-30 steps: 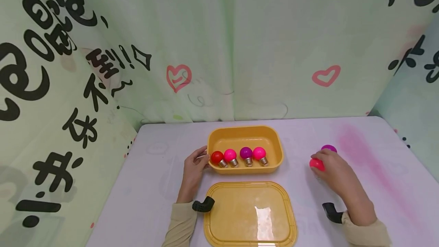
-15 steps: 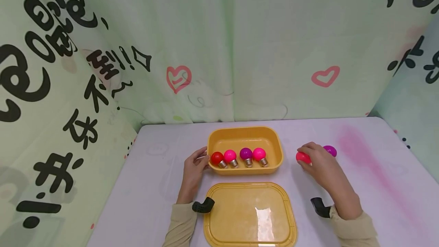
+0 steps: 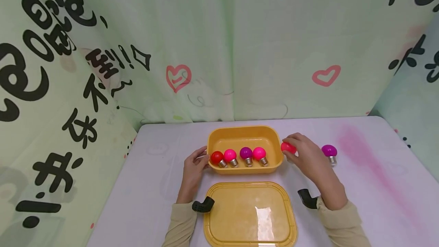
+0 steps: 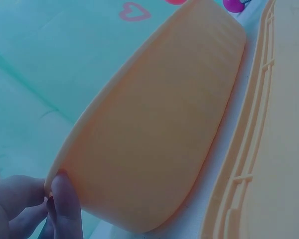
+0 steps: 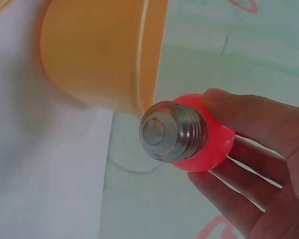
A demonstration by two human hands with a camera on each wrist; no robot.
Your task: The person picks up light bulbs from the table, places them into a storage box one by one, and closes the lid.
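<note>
- Since the earlier head frames, I am seeing the pinkish-red bulb (image 3: 287, 147) shifting leftward to the right end of the yellow box (image 3: 244, 137), travelling with the right hand (image 3: 306, 153).
- That move is leaving the loose purple bulb (image 3: 329, 151) uncovered on the table (image 3: 137, 193), and I am now making out its metal base.
- From the right wrist view, I am watching the right thumb and fingers pinching the bulb's coloured globe, its screw base (image 5: 173, 132) facing the camera. Bulb and box rim are overlapping there, so I cannot tell whether they are touching.
- Meanwhile the left hand (image 3: 193, 167) is staying put, pinching the rim at the box's left end.
- Inside the box, four bulbs are lying in a row near its front wall: red (image 3: 217, 157), pink (image 3: 230, 154), purple (image 3: 245, 153), pink (image 3: 259, 153).
- Nearer the person, the flat yellow lid (image 3: 236, 216) is lying apart from the box.
- I am judging this carry nearly finished: the held bulb is not yet sitting inside, and one bulb is waiting outside.
</note>
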